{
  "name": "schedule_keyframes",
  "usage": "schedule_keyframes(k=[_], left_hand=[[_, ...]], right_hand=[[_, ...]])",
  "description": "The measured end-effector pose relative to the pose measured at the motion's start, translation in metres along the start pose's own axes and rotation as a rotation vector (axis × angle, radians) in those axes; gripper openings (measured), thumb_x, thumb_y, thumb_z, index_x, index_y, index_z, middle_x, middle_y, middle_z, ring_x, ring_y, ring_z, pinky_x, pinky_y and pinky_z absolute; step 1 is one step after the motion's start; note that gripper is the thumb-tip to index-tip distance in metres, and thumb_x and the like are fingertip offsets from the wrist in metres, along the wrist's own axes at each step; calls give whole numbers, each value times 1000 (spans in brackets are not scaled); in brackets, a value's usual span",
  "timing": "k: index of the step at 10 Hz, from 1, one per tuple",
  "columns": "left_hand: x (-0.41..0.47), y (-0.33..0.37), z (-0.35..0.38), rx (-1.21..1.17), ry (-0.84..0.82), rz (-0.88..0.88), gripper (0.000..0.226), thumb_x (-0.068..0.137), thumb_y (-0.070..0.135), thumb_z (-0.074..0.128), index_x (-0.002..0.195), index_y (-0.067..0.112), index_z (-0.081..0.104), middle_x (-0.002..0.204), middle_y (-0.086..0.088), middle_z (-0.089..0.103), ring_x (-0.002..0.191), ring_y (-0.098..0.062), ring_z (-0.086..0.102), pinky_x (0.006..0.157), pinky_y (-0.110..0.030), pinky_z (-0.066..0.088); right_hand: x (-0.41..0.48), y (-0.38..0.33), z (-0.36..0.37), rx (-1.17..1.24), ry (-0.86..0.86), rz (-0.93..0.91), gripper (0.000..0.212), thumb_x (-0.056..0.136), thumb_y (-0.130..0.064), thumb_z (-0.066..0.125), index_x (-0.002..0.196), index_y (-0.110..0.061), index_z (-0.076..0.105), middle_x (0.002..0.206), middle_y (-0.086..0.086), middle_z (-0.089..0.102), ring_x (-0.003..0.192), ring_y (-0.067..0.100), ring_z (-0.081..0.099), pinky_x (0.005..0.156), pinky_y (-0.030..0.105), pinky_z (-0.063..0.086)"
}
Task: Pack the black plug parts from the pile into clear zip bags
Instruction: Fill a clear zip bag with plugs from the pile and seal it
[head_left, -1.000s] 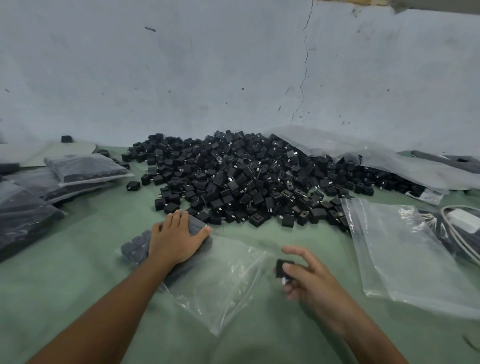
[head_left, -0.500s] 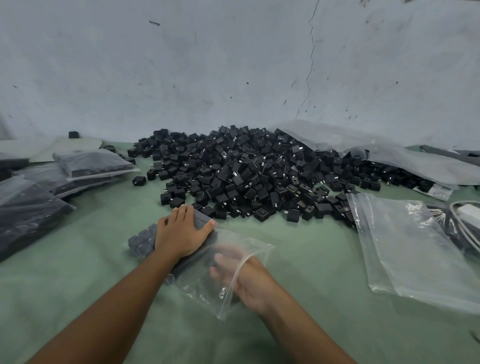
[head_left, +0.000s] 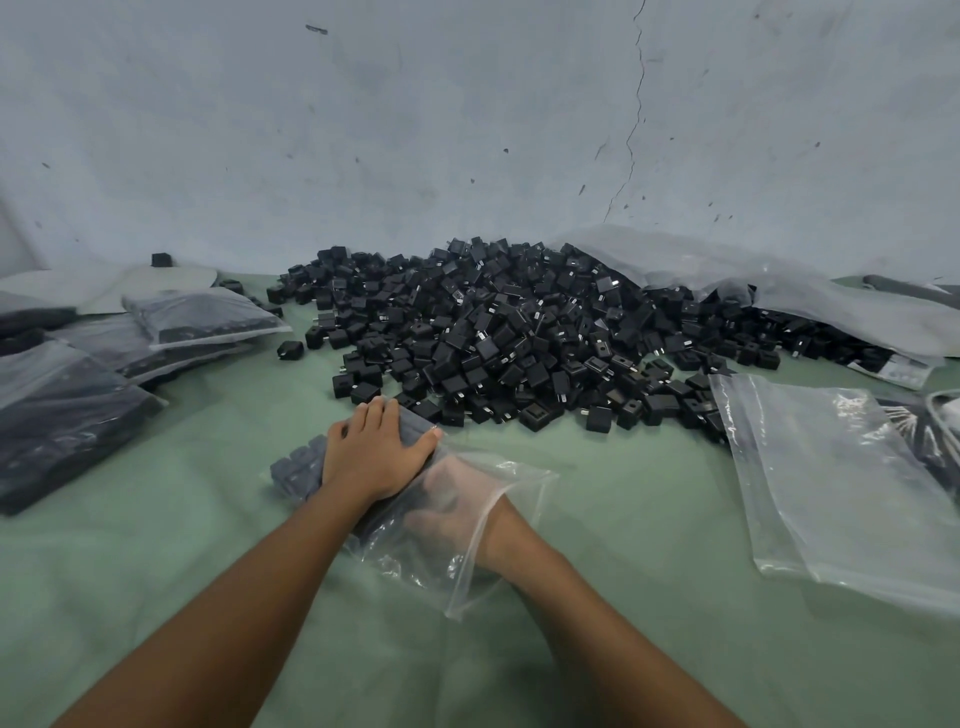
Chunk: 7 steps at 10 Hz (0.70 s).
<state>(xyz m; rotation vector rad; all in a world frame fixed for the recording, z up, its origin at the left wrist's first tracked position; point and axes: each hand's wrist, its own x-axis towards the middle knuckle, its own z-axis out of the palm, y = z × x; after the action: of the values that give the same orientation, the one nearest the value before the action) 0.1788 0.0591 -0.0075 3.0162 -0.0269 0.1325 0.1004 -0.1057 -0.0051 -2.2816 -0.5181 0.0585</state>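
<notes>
Green bench (head_left: 156, 597): fills the lower field. Bare room from 5 to 8 o'clock, where both forearms enter.

Pile of black plug parts (head_left: 519, 332): heaped at 12 o'clock against the wall. Its near edge lies just beyond the left fingertips.

Clear sack (head_left: 779, 280): slumped at 2 o'clock, overlapping the pile's right end.

Filled bags (head_left: 62, 410): stacked at 9 to 10 o'clock, well apart from the work.

Spare zip bags (head_left: 841, 483): flat and empty at 3 o'clock.

Zip bag (head_left: 441, 571), in work: centre, mouth toward 4 o'clock. Rows of parts are packed at its closed end toward 10 o'clock.

Left hand (head_left: 374, 452): grip flat, fingers straight, pressing the packed rows through the plastic. It holds nothing.

Right hand (head_left: 452, 514): inside the bag to the wrist, seen only through film. Whether its grip is closed round a part cannot be told.

Stray plug part (head_left: 290, 349): alone at 11 o'clock, between pile and filled bags.

Step in hand, as judged: seating a part beside the packed rows. To do it well, hold the left palm down so the rows do not tumble. Slide the part flush against the last row, then draw the right hand straight out through the mouth without dragging the film.

Room: the exit toward 4 o'clock is open and the reach to the pile at 12 is short. The spare bags' edge at 3 o'clock is the nearest thing to snag.
</notes>
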Motion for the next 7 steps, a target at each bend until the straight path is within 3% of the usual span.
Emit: schedule_keyframes(k=[1,2,3,4,5,6,7], left_hand=[[1,-1,1,0,2,-1,101,87,85,10,162,18,13,170,-2,10,155,-19,9,122,-46,13],[2,-1,1,11,-11,-2,103,85,86,7,162,17,11,170,-2,9,156,-19,8,123,-47,14],[2,-1,2,19,-3,-8,103,85,86,6,162,18,13,170,-1,10,156,-19,9,122,-47,15],[2,-1,3,21,2,-12,102,84,86,6,162,19,14,170,0,11,155,-18,11,122,-47,15],[3,-1,4,21,7,-11,103,84,87,6,162,19,14,170,-1,11,155,-19,12,122,-47,15],[3,-1,3,19,-7,-9,104,84,87,6,162,19,13,170,-1,11,155,-19,11,122,-47,15],[2,-1,4,8,-4,-11,105,83,88,5,162,19,14,170,0,11,155,-19,11,122,-47,15]], right_hand=[[1,11,6,-260,84,-17,23,94,-23,61,116,-16,56,97,2,59,86,13,52,77,24,49],[2,11,4,-323,143,59,11,100,-26,51,102,-17,56,92,-4,54,80,11,50,70,16,43],[2,16,8,-108,288,181,20,96,-30,58,112,-18,63,107,-3,61,94,13,58,85,23,47],[-2,14,12,57,368,227,23,95,-15,61,117,-8,64,104,-2,59,92,12,57,84,18,44],[-5,16,16,2,361,273,15,93,-8,57,99,-1,67,92,6,63,83,21,61,76,27,50],[-9,14,14,-49,366,283,18,92,-2,50,92,2,68,85,13,66,80,30,64,77,44,53],[-12,10,11,3,428,300,24,92,2,43,97,1,67,88,15,66,81,28,65,75,45,54]])
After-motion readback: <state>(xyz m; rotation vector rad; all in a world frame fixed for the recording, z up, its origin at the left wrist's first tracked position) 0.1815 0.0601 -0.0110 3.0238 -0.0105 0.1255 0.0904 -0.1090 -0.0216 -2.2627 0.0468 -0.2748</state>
